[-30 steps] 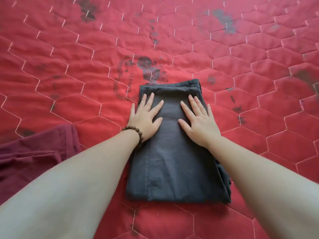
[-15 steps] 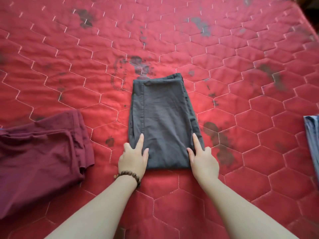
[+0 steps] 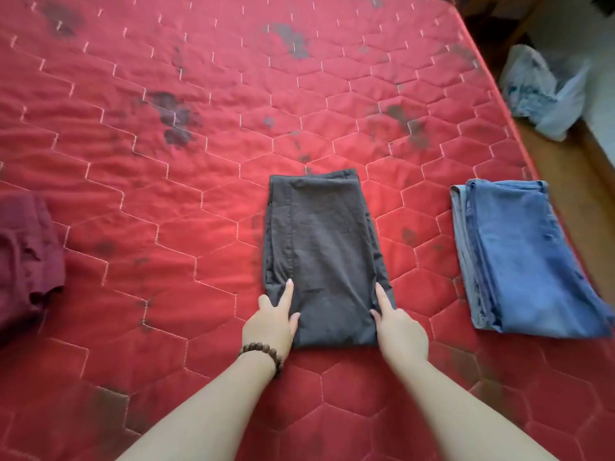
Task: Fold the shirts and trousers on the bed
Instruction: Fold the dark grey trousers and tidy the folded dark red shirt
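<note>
Folded dark grey trousers lie as a neat rectangle on the red quilted bed. My left hand, with a bead bracelet on the wrist, grips their near left corner, index finger stretched along the top. My right hand holds the near right corner the same way. The other fingers of both hands are hidden at the fabric's edges. Folded blue jeans lie to the right of the trousers, near the bed's right edge. A crumpled maroon garment lies at the far left.
The quilt carries several dark stains. Beyond the bed's right edge is a wooden floor with a white plastic bag on it. Wide bare quilt stretches behind the trousers and between them and the maroon garment.
My hands left the top of the trousers and took hold of the near corners. The trousers have since shifted right across the quilt, toward the blue jeans and away from the maroon garment.
</note>
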The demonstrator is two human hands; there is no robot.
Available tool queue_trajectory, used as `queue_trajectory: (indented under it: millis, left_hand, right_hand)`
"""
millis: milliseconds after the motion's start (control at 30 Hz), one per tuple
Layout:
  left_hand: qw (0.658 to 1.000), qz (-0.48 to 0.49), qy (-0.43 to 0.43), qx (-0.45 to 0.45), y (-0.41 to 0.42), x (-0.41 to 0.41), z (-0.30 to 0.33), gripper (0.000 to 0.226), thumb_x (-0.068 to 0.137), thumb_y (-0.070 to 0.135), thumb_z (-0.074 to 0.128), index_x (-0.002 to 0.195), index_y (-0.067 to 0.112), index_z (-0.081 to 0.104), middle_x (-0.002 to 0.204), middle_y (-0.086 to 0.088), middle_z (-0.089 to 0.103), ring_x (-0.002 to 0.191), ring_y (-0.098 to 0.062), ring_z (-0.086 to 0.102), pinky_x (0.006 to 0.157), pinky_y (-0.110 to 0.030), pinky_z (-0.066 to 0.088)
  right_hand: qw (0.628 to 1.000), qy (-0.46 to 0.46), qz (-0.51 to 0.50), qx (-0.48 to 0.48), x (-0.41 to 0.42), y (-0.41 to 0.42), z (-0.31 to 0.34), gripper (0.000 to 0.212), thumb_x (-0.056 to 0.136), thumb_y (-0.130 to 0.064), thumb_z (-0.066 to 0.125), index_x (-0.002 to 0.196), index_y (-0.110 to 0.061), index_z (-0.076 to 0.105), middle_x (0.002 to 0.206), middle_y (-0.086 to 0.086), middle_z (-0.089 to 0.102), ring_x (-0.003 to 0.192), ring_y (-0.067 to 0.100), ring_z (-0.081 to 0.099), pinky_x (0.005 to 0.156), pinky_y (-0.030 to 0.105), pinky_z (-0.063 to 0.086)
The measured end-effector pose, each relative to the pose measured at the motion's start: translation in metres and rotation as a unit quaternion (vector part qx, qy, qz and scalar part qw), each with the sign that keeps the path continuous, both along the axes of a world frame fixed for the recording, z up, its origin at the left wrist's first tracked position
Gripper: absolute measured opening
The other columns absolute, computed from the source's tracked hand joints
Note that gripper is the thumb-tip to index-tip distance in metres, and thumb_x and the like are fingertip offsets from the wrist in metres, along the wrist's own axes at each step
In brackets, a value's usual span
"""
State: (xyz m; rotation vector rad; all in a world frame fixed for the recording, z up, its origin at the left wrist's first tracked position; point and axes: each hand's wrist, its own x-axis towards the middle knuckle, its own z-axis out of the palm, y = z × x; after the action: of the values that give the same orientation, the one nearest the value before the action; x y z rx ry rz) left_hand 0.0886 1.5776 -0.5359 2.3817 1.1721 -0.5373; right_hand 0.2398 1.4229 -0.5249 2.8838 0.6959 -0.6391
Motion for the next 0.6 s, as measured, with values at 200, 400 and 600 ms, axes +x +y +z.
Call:
queue_trajectory:
  millis: [200, 400, 600]
  left_hand:
    - [0.999, 0.032, -0.005, -0.012, -0.094, 0.07, 0.001, 0.061, 0.099, 0.045, 0.037, 0.15, 0.042, 0.005, 0.097, -0.002, 0.027, 0.065, -0.022, 0.049, 0.06, -0.029, 0.039]
    - [0.996, 0.09, -0.002, 0.006, -0.142, 0.098, 0.007, 0.063, 0.096, 0.049, 0.039, 0.149, 0.046, 0.005, 0.101, -0.002, 0.031, 0.084, -0.02, 0.057, 0.07, -0.032, 0.047]
    - [0.989, 0.131, -0.064, 0.006, -0.12, 0.108, 0.017, 0.074, 0.09, 0.057, 0.045, 0.147, 0.05, -0.001, 0.124, -0.009, 0.032, 0.108, -0.028, 0.053, 0.084, -0.037, 0.049]
  right_hand:
    - [0.998, -0.026, 0.029, -0.04, 0.067, -0.089, -0.005, 0.054, 0.101, -0.048, 0.026, 0.15, -0.043, 0.005, 0.105, 0.007, 0.061, 0.091, 0.028, 0.065, 0.068, 0.033, 0.044]
    - [0.998, -0.009, 0.065, -0.002, 0.101, -0.129, 0.0, 0.063, 0.098, -0.046, 0.042, 0.151, -0.039, 0.01, 0.108, 0.009, 0.053, 0.089, 0.028, 0.063, 0.068, 0.035, 0.049]
    - [0.985, -0.026, 0.135, 0.107, 0.109, -0.102, 0.001, 0.08, 0.088, -0.05, 0.055, 0.152, -0.039, 0.009, 0.145, 0.024, 0.033, 0.12, 0.037, 0.045, 0.095, 0.045, 0.045]
